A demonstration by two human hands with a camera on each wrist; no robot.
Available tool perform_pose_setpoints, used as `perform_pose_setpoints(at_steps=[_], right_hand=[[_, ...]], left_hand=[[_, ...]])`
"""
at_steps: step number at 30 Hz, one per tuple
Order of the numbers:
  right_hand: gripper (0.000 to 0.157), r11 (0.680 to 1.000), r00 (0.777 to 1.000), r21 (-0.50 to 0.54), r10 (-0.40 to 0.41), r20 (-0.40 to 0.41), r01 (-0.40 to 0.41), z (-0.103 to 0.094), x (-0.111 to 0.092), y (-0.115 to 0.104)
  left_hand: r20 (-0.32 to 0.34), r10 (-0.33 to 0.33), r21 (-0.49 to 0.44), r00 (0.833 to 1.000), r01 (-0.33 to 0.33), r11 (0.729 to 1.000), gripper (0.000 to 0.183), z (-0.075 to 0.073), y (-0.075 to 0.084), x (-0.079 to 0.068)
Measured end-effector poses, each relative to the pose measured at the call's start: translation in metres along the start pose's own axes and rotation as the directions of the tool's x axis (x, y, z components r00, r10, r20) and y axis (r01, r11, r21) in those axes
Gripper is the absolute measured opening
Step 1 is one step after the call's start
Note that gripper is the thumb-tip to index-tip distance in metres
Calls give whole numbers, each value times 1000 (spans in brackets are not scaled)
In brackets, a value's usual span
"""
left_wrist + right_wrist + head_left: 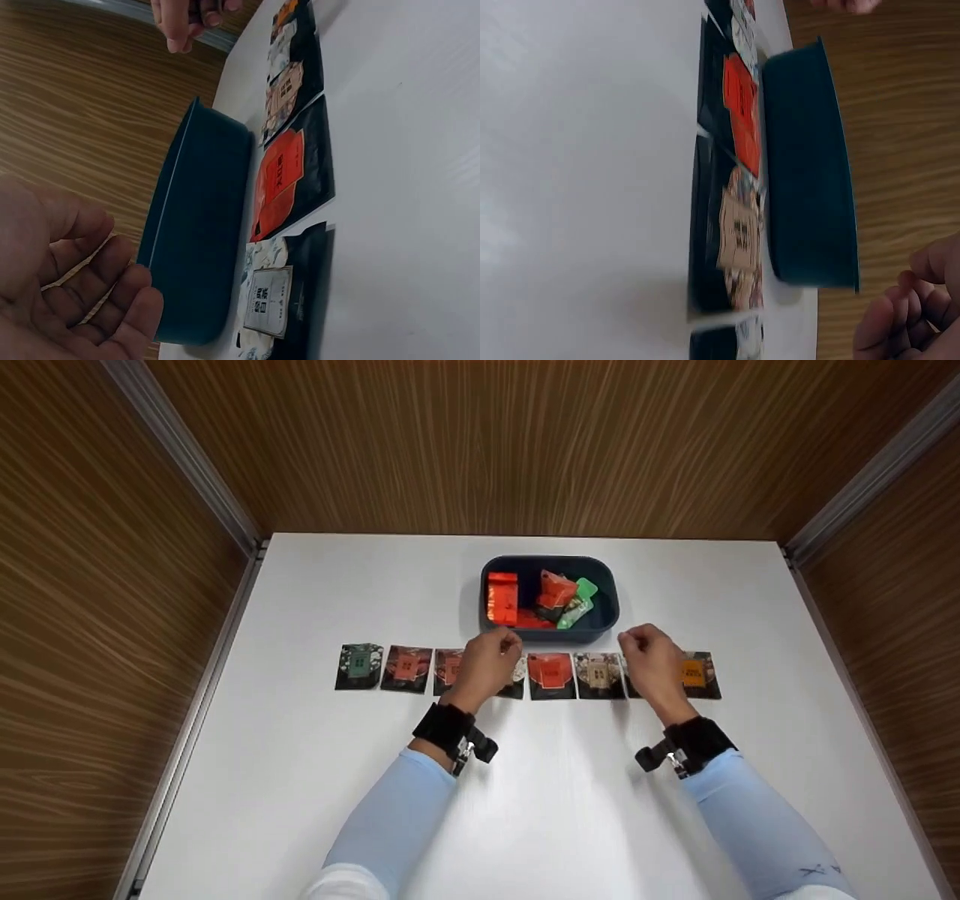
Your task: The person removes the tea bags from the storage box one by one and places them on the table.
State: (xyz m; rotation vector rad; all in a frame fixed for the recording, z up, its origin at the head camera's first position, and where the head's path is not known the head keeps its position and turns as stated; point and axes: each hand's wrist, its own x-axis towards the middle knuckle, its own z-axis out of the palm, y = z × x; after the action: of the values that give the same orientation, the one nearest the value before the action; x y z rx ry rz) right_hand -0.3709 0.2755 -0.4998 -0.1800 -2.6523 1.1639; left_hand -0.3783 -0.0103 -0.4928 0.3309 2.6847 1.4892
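Row of packets with a tub behind

On a table, eight packets run sideways beneath the left hand and right hand. Two lie fully left of the left hand, two whole between the hands, and the last emerges right of the right hand. The tub, wrapped items inside, stands just beyond the hands.

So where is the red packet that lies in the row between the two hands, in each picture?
Head: the red packet is right of centre, just below the blue tub.
Left wrist: right of centre, to the right of the tub.
Right wrist: upper middle, left of the tub.
Shared landmark: the blue tub.
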Motion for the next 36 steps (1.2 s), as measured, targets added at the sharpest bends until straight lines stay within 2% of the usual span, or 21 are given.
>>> perform_pose_setpoints(at_steps=[6, 10, 15, 21, 25, 31, 36], right_hand=[[19, 994, 990, 26, -112, 82, 111, 37, 15, -37], [19, 989, 982, 6, -147, 120, 147, 54, 31, -54], [19, 987, 978, -59, -139, 154, 149, 70, 56, -64], [21, 984, 979, -131, -99, 177, 123, 90, 81, -65], [23, 985, 980, -144, -62, 190, 90, 99, 83, -66], [32, 982, 984, -180, -18, 179, 51, 108, 83, -68], [22, 988, 986, -153, 33, 161, -9, 106, 82, -68]], left_hand=[[-43, 77, 105, 996, -72, 992, 16, 0, 4, 26], [-45, 83, 189, 996, -73, 979, 16, 4, 1, 37], [-19, 94, 279, 995, -85, 957, 19, 6, -1, 53], [-5, 104, 362, 995, -95, 927, 18, 11, -3, 67], [0, 117, 389, 993, -108, 915, 17, 17, -6, 63], [-15, 190, 424, 982, -166, 890, 17, 25, -12, 57], [-5, 232, 443, 973, -206, 873, 20, 28, -16, 55]])
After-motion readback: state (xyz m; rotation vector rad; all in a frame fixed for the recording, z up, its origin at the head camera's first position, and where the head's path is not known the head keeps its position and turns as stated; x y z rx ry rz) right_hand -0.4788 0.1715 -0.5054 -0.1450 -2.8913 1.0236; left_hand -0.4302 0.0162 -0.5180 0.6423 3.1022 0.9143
